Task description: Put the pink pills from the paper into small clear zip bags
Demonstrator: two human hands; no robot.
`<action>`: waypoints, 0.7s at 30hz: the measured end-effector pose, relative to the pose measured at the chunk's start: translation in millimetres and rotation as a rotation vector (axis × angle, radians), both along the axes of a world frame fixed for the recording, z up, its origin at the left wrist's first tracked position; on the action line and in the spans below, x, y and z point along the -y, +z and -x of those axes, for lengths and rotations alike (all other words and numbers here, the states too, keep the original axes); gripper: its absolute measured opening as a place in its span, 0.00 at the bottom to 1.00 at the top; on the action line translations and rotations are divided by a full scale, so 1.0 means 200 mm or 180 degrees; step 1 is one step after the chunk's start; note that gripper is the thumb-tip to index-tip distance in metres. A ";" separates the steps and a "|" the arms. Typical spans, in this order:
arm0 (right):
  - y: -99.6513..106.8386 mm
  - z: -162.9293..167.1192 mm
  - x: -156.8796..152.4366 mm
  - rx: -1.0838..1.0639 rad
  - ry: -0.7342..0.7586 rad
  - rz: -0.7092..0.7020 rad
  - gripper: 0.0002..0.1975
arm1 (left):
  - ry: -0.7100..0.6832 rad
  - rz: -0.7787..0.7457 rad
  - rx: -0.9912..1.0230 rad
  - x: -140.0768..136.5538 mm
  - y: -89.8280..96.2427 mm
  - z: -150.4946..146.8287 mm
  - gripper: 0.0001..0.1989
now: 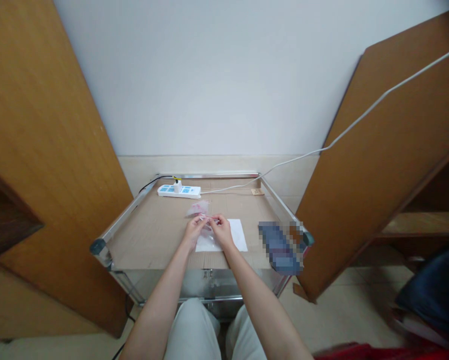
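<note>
Plastic (208, 229) pinched by left hand (194, 231) and right hand (221, 232), close together; I see forearms (170, 285) crossing near edge of tabletop (141, 240).

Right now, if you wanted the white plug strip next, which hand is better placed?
Probably the left hand: the plug strip lies ahead and to its left, farther from the right hand. Both hands seem to be pinching clear plastic, so the left would have to let go first.
</note>
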State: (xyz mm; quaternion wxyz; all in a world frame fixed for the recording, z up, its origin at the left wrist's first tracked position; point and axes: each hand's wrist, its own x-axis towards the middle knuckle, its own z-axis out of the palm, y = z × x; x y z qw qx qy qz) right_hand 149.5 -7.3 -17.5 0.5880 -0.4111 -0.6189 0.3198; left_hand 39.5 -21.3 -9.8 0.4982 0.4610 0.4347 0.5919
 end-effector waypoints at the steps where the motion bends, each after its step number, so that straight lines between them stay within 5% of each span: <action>1: 0.00 0.00 0.00 0.0014 0.0004 -0.0023 0.09 | 0.0006 -0.0018 0.0010 0.00 0.00 0.00 0.16; 21: 0.02 0.00 0.01 -0.0009 -0.0013 -0.0072 0.10 | 0.0108 0.0206 0.0256 0.02 0.03 0.00 0.17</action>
